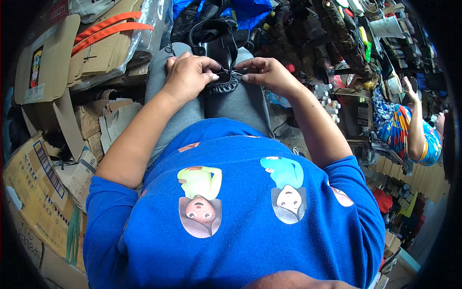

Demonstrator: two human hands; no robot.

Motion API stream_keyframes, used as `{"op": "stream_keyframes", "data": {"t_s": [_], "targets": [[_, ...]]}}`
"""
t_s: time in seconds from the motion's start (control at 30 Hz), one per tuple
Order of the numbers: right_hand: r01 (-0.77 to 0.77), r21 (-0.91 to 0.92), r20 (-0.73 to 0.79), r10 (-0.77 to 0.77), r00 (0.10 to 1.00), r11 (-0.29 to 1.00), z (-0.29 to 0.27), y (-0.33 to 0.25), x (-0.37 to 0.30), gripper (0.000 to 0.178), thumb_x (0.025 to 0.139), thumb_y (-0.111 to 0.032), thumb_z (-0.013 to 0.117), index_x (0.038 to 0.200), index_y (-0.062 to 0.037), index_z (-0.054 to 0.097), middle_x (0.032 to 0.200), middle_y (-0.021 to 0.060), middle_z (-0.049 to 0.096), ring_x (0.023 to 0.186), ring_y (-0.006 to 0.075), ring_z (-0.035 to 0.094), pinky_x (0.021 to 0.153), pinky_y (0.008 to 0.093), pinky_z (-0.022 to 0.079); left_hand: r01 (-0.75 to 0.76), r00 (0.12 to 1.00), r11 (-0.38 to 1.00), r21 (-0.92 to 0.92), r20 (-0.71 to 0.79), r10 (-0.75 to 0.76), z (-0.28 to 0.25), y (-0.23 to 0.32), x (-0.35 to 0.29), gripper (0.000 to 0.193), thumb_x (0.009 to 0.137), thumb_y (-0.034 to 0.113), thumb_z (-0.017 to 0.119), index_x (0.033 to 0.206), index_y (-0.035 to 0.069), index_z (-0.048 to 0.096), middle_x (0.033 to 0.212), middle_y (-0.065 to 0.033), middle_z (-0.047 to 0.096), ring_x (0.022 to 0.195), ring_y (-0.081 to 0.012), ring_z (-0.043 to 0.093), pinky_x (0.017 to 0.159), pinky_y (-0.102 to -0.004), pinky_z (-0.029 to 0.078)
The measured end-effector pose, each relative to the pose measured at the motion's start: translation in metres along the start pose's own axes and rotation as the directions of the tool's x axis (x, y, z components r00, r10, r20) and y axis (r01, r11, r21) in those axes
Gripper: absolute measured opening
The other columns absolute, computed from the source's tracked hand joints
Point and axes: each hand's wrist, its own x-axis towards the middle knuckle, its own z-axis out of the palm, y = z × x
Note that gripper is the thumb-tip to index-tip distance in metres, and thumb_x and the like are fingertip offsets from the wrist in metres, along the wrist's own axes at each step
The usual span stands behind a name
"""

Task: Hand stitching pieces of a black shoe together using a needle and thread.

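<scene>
A black leather shoe upper [219, 50] rests across my grey-trousered thighs, its gathered, puckered end [224, 87] toward me. My left hand [189, 76] is on its left side, thumb and forefinger pinched together beside the gathers. On the opposite side my right hand [270, 76] also pinches with thumb and forefinger, close to the leather. A thin pale line, which looks like thread [230, 72], stretches between the two sets of fingertips over the upper. Its ends are hidden in the fingers.
Cardboard sheets [103, 53] with two orange strips [113, 29] are stacked at the left, above a large carton [41, 192]. Dark shoes [185, 21] and blue plastic [252, 14] lie beyond my knees. Cluttered racks and small bottles [328, 103] stand right. Another person [409, 130] in a colourful shirt is farther right.
</scene>
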Motion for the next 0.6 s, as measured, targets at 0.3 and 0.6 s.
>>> {"op": "stream_keyframes", "data": {"t_s": [0.3, 0.6], "targets": [[0.015, 0.051, 0.009, -0.016, 1.000, 0.999, 0.005, -0.001, 0.019, 0.017, 0.080, -0.011, 0.071, 0.095, -0.0042, 0.066, 0.082, -0.0032, 0.063, 0.073, 0.0038, 0.054, 0.068, 0.0201, 0.045, 0.220, 0.930, 0.957, -0.188, 0.337, -0.148, 0.005, 0.005, 0.028, 0.016, 0.072, 0.028, 0.073, 0.080, 0.016, 0.068, 0.076, 0.0020, 0.067, 0.089, -0.0152, 0.059, 0.085, -0.0398, 0.032], [-0.031, -0.010, -0.058, 0.031, 0.998, 0.999, -0.020, 0.004, 0.013, 0.010, 0.081, -0.015, 0.072, 0.082, -0.0072, 0.065, 0.071, -0.0037, 0.060, 0.064, 0.0039, 0.051, 0.055, 0.0202, 0.040, -0.100, 0.983, 0.989, 0.106, 0.165, 0.082, -0.021, 0.002, 0.015, 0.009, 0.077, 0.020, 0.064, 0.077, 0.011, 0.061, 0.083, -0.0018, 0.060, 0.095, -0.0238, 0.053, 0.084, -0.0416, 0.035]]}}
